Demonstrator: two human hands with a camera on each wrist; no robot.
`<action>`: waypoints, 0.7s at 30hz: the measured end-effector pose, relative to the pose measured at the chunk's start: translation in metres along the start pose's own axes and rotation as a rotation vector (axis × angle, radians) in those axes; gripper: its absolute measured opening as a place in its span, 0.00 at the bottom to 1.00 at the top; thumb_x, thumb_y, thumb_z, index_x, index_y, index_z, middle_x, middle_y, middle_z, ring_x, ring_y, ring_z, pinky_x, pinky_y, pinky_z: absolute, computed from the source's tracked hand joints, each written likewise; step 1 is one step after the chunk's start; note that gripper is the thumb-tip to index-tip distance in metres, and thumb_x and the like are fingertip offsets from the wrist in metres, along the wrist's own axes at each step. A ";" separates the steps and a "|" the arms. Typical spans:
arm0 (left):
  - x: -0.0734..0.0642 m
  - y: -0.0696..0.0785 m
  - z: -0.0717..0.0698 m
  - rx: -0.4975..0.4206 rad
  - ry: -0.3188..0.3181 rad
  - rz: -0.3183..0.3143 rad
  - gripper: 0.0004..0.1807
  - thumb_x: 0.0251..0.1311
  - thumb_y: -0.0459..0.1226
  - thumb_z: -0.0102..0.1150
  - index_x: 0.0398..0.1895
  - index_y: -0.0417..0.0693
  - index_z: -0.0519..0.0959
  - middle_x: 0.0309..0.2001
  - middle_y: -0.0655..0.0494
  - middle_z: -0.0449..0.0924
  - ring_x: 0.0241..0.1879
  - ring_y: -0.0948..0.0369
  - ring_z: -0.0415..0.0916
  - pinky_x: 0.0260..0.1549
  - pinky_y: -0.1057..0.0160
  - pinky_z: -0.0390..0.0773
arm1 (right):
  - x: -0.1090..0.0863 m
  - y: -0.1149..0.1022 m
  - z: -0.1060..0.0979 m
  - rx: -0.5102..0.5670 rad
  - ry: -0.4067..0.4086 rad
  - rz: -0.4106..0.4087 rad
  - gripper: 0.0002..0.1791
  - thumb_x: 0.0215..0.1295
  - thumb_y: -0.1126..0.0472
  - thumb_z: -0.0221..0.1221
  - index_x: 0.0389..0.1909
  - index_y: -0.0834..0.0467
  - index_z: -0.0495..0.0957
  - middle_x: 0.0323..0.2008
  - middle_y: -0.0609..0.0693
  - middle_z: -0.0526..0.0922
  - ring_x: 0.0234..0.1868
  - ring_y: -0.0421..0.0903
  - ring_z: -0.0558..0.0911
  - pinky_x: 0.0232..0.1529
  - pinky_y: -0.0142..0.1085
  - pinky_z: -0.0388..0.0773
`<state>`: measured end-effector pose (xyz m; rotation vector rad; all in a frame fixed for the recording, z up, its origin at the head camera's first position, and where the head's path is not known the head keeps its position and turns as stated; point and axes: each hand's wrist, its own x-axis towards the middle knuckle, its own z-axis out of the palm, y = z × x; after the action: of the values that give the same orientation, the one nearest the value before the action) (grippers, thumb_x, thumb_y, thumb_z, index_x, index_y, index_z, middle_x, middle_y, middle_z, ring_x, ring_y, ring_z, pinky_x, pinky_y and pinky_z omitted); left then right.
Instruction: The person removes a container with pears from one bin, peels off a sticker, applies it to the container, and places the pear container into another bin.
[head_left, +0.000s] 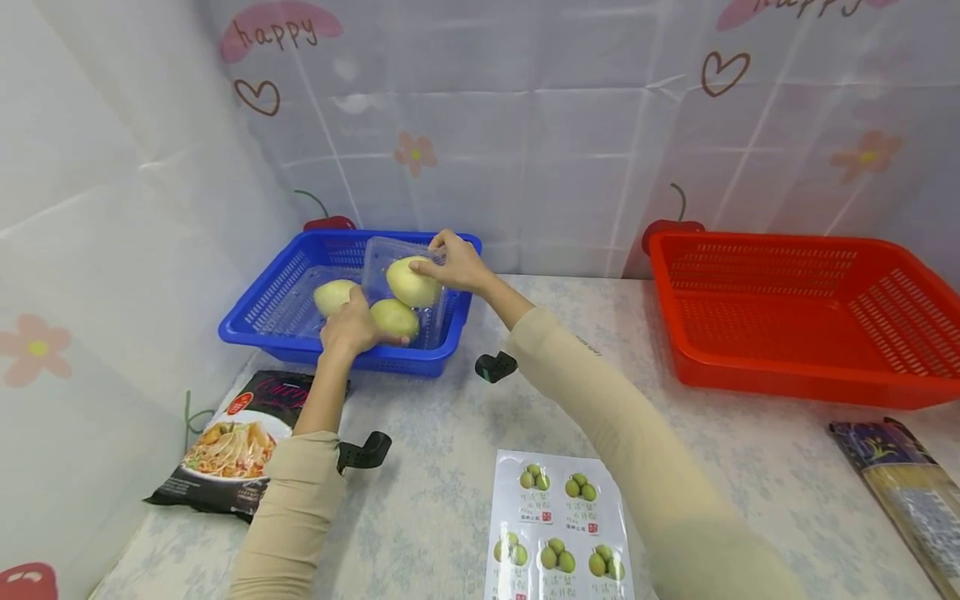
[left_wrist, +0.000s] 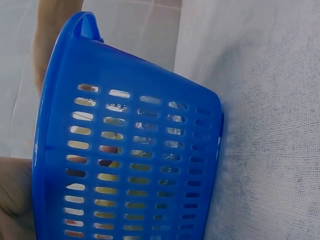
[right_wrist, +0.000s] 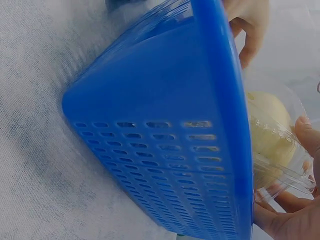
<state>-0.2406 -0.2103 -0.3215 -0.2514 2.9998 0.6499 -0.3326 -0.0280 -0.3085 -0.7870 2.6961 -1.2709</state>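
In the head view, my right hand (head_left: 459, 265) pinches the upper edge of a tilted clear plastic box (head_left: 377, 260), its thumb over a pale yellow-green fruit (head_left: 412, 283). A second such fruit (head_left: 394, 319) lies lower in this box. The lower left corner of the box is held by my left hand (head_left: 349, 327), fingers along its side and thumb near the lower fruit. Another pale fruit (head_left: 333, 297) sits left of that hand, by another clear box (head_left: 296, 310). All are in or over the blue basket (head_left: 397, 360), whose wall hides part of both hands in the wrist views.
A red basket (head_left: 780, 375) stands at the right. A black noodle packet (head_left: 232, 446) lies left of my left forearm, and a sheet of pear stickers (head_left: 558, 533) lies in front. At the right edge is a long packet (head_left: 900, 492). A printed curtain (head_left: 525, 142) hangs behind.
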 end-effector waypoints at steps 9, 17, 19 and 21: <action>-0.003 -0.004 0.003 -0.245 0.263 0.020 0.59 0.47 0.56 0.68 0.71 0.33 0.45 0.63 0.28 0.62 0.61 0.34 0.61 0.56 0.37 0.64 | -0.003 0.007 -0.011 0.270 0.237 0.066 0.24 0.63 0.50 0.59 0.45 0.65 0.64 0.50 0.61 0.69 0.46 0.51 0.72 0.47 0.39 0.75; -0.002 -0.003 0.004 -0.484 0.219 0.071 0.50 0.60 0.60 0.51 0.70 0.30 0.49 0.59 0.28 0.67 0.57 0.37 0.69 0.57 0.41 0.66 | -0.011 0.003 -0.019 0.659 0.337 0.169 0.21 0.63 0.53 0.59 0.39 0.61 0.59 0.52 0.62 0.62 0.35 0.53 0.80 0.40 0.51 0.80; -0.001 -0.002 0.004 -0.648 0.166 0.119 0.46 0.63 0.57 0.49 0.71 0.33 0.49 0.60 0.31 0.67 0.56 0.40 0.71 0.57 0.44 0.68 | -0.014 0.001 -0.020 0.706 0.348 0.187 0.20 0.63 0.53 0.60 0.37 0.59 0.59 0.50 0.60 0.63 0.35 0.52 0.80 0.41 0.52 0.80; 0.000 -0.002 0.004 -0.815 0.113 0.156 0.43 0.66 0.55 0.46 0.72 0.38 0.46 0.63 0.32 0.64 0.59 0.42 0.69 0.58 0.47 0.69 | -0.017 -0.002 -0.021 0.745 0.351 0.205 0.19 0.63 0.54 0.60 0.35 0.59 0.59 0.47 0.59 0.64 0.35 0.52 0.80 0.41 0.51 0.80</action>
<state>-0.2397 -0.2105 -0.3255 -0.0808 2.6834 1.8994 -0.3226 -0.0061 -0.2961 -0.2030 2.1150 -2.2834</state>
